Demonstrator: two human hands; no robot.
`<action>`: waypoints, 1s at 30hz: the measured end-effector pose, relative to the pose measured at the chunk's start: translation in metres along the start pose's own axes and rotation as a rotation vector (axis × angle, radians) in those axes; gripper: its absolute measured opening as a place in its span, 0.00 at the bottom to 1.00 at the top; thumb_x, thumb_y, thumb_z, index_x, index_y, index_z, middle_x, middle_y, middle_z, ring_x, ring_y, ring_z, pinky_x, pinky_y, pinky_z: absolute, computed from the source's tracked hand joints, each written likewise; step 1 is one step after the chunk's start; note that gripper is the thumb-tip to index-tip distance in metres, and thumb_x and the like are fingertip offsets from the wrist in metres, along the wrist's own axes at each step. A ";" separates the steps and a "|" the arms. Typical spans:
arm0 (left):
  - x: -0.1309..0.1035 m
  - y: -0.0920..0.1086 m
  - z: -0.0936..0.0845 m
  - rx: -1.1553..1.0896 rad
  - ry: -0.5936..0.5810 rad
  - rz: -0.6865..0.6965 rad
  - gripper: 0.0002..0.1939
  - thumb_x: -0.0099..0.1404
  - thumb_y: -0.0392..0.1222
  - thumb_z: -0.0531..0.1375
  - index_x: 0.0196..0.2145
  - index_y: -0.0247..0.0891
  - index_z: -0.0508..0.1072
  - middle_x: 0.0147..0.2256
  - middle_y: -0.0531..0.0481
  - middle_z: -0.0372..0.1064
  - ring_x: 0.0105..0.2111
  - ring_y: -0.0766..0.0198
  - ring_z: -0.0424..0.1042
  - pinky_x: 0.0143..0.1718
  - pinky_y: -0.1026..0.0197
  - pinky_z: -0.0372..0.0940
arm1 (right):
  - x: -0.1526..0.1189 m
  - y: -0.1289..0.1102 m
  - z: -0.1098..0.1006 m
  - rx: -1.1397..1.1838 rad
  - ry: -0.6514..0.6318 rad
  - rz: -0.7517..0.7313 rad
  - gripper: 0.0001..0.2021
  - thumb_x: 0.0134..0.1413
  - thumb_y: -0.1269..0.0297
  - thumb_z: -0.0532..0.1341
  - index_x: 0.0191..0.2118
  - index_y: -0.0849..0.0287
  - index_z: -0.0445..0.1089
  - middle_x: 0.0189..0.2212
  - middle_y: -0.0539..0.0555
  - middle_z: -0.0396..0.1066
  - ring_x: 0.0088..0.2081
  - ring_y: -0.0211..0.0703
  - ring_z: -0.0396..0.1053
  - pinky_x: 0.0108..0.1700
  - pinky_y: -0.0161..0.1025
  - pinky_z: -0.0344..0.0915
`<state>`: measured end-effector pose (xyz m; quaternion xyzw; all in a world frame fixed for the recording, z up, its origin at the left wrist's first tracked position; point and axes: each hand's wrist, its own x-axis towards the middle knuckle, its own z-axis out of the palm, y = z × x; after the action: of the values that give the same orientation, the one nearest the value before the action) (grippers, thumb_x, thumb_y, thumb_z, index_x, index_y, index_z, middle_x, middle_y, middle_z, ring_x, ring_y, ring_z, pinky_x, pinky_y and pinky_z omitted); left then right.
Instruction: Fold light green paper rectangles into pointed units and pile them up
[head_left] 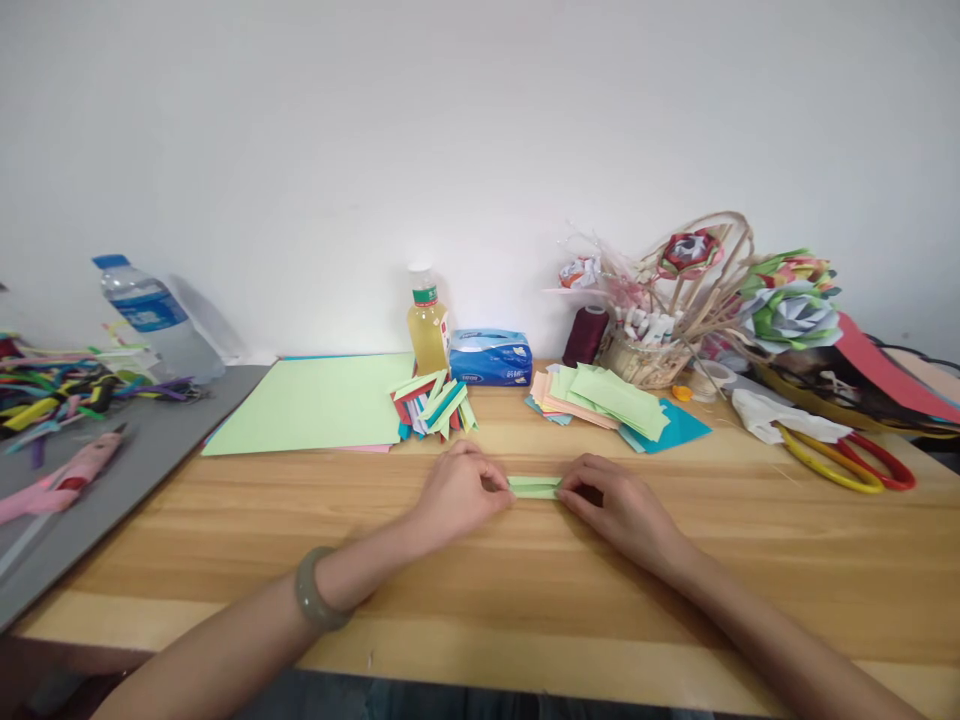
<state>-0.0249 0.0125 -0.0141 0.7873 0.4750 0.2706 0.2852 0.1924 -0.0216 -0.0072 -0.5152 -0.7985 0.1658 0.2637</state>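
A narrow folded strip of light green paper (534, 487) lies low over the wooden table, stretched between my two hands. My left hand (465, 490) pinches its left end between thumb and fingers. At the right end, my right hand (619, 500) pinches it in the same way. A lengthwise fold line runs along the strip's middle; both its ends are hidden by fingertips. Just behind my left hand sits a pile of folded coloured strips (433, 405). Beyond my right hand are loose green and orange paper pieces (615, 398) and a blue sheet (679, 428).
Large green sheets (315, 405) lie at the back left. Behind stand a bottle of yellow drink (427, 330), a blue tissue pack (491, 358), a dark red thread spool (585, 336) and a basket (649, 360) with paper flowers. Scissors (840, 455) lie right, a pink glue gun (71, 475) left.
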 end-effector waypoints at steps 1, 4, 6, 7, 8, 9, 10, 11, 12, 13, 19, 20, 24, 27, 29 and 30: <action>0.000 0.001 0.000 0.014 -0.001 0.007 0.03 0.51 0.35 0.64 0.22 0.41 0.75 0.27 0.54 0.74 0.37 0.60 0.65 0.40 0.55 0.63 | 0.000 -0.001 0.000 -0.006 0.000 0.009 0.08 0.55 0.67 0.55 0.27 0.57 0.68 0.28 0.53 0.69 0.32 0.43 0.67 0.34 0.39 0.65; -0.001 0.003 0.000 0.048 0.001 0.022 0.03 0.52 0.35 0.64 0.22 0.40 0.74 0.28 0.54 0.74 0.36 0.60 0.64 0.40 0.54 0.62 | 0.001 -0.002 0.002 -0.040 -0.001 0.024 0.08 0.53 0.69 0.55 0.26 0.57 0.67 0.28 0.53 0.68 0.32 0.43 0.67 0.34 0.40 0.64; -0.001 0.005 -0.001 0.063 0.003 0.027 0.04 0.53 0.36 0.63 0.22 0.40 0.74 0.29 0.55 0.74 0.36 0.60 0.63 0.40 0.54 0.61 | 0.001 -0.003 0.003 -0.060 0.004 0.020 0.08 0.53 0.69 0.54 0.26 0.57 0.66 0.27 0.53 0.67 0.31 0.43 0.66 0.34 0.39 0.64; -0.001 0.006 -0.001 0.073 0.005 0.029 0.04 0.53 0.36 0.63 0.22 0.40 0.74 0.29 0.54 0.74 0.36 0.59 0.63 0.40 0.54 0.61 | 0.002 -0.003 0.003 -0.069 0.008 0.019 0.08 0.53 0.69 0.54 0.25 0.57 0.65 0.27 0.53 0.67 0.31 0.43 0.66 0.33 0.39 0.63; -0.001 0.007 0.000 0.084 0.007 0.032 0.05 0.54 0.35 0.62 0.22 0.40 0.73 0.28 0.54 0.74 0.36 0.59 0.63 0.40 0.54 0.61 | 0.002 -0.003 0.004 -0.079 0.009 0.018 0.08 0.53 0.69 0.54 0.25 0.57 0.64 0.27 0.53 0.66 0.30 0.42 0.66 0.32 0.38 0.63; -0.001 0.008 0.000 0.096 0.010 0.034 0.05 0.54 0.34 0.61 0.21 0.40 0.73 0.28 0.54 0.74 0.36 0.59 0.63 0.40 0.54 0.60 | 0.002 -0.003 0.005 -0.090 0.010 0.018 0.08 0.53 0.69 0.54 0.25 0.57 0.64 0.26 0.53 0.66 0.29 0.42 0.65 0.32 0.38 0.63; -0.001 0.009 0.000 0.108 0.013 0.034 0.06 0.54 0.33 0.61 0.21 0.40 0.73 0.28 0.54 0.73 0.36 0.59 0.63 0.41 0.54 0.60 | 0.003 -0.004 0.005 -0.101 0.011 0.020 0.08 0.53 0.69 0.54 0.25 0.57 0.64 0.26 0.52 0.66 0.28 0.42 0.65 0.31 0.37 0.62; 0.000 0.009 0.001 0.120 0.016 0.032 0.06 0.54 0.33 0.60 0.21 0.39 0.72 0.27 0.54 0.73 0.36 0.59 0.63 0.40 0.54 0.60 | 0.003 -0.004 0.006 -0.111 0.011 0.024 0.08 0.53 0.70 0.54 0.24 0.57 0.63 0.26 0.52 0.65 0.28 0.41 0.65 0.30 0.37 0.62; 0.000 0.010 0.001 0.131 0.016 0.029 0.07 0.53 0.32 0.60 0.20 0.39 0.72 0.27 0.54 0.73 0.36 0.59 0.63 0.40 0.54 0.60 | 0.004 -0.005 0.006 -0.120 0.011 0.029 0.08 0.52 0.70 0.54 0.24 0.57 0.63 0.26 0.52 0.65 0.27 0.41 0.64 0.29 0.37 0.61; 0.000 0.011 0.001 0.143 0.015 0.025 0.07 0.53 0.32 0.60 0.20 0.39 0.72 0.26 0.53 0.73 0.37 0.59 0.63 0.40 0.54 0.60 | 0.004 -0.005 0.007 -0.127 0.010 0.035 0.07 0.52 0.70 0.54 0.24 0.57 0.63 0.26 0.52 0.65 0.27 0.40 0.64 0.29 0.36 0.61; 0.002 0.015 -0.001 0.206 -0.029 -0.001 0.05 0.53 0.33 0.60 0.21 0.38 0.70 0.26 0.52 0.70 0.38 0.58 0.63 0.40 0.55 0.60 | 0.001 -0.002 0.010 -0.160 0.011 0.040 0.06 0.51 0.71 0.54 0.26 0.57 0.62 0.26 0.52 0.65 0.27 0.41 0.64 0.29 0.37 0.62; 0.001 0.016 -0.002 0.211 -0.034 -0.008 0.05 0.53 0.33 0.60 0.22 0.38 0.69 0.26 0.52 0.69 0.38 0.58 0.63 0.41 0.55 0.60 | 0.000 -0.001 0.010 -0.162 0.020 0.046 0.05 0.52 0.71 0.55 0.27 0.57 0.62 0.27 0.51 0.65 0.27 0.41 0.64 0.29 0.37 0.63; -0.001 0.014 -0.003 0.236 -0.036 0.032 0.05 0.55 0.34 0.60 0.32 0.38 0.70 0.33 0.50 0.68 0.40 0.58 0.63 0.42 0.55 0.60 | -0.003 0.005 0.009 -0.181 0.090 -0.067 0.06 0.53 0.70 0.56 0.39 0.59 0.65 0.36 0.57 0.67 0.36 0.45 0.67 0.36 0.42 0.67; -0.001 0.009 -0.003 0.252 -0.028 0.214 0.15 0.57 0.33 0.60 0.43 0.38 0.69 0.43 0.48 0.67 0.46 0.58 0.60 0.47 0.54 0.59 | -0.003 0.007 0.008 -0.229 0.079 -0.268 0.13 0.57 0.72 0.53 0.48 0.58 0.65 0.43 0.59 0.67 0.45 0.48 0.64 0.45 0.46 0.65; 0.000 0.005 -0.002 0.251 -0.064 0.342 0.18 0.59 0.31 0.58 0.47 0.40 0.69 0.46 0.50 0.67 0.47 0.59 0.60 0.49 0.55 0.59 | -0.003 0.007 0.008 -0.264 0.038 -0.341 0.14 0.59 0.73 0.52 0.49 0.58 0.65 0.43 0.58 0.68 0.45 0.48 0.64 0.45 0.47 0.64; 0.000 0.002 -0.001 0.254 -0.088 0.394 0.17 0.60 0.31 0.57 0.47 0.41 0.70 0.46 0.51 0.68 0.46 0.60 0.61 0.49 0.56 0.59 | -0.003 0.007 0.009 -0.277 0.021 -0.361 0.14 0.59 0.73 0.51 0.49 0.58 0.66 0.42 0.58 0.69 0.44 0.47 0.65 0.45 0.46 0.65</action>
<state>-0.0242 0.0123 -0.0120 0.9053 0.3297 0.2244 0.1462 0.1933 -0.0211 -0.0187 -0.3970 -0.8900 -0.0005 0.2243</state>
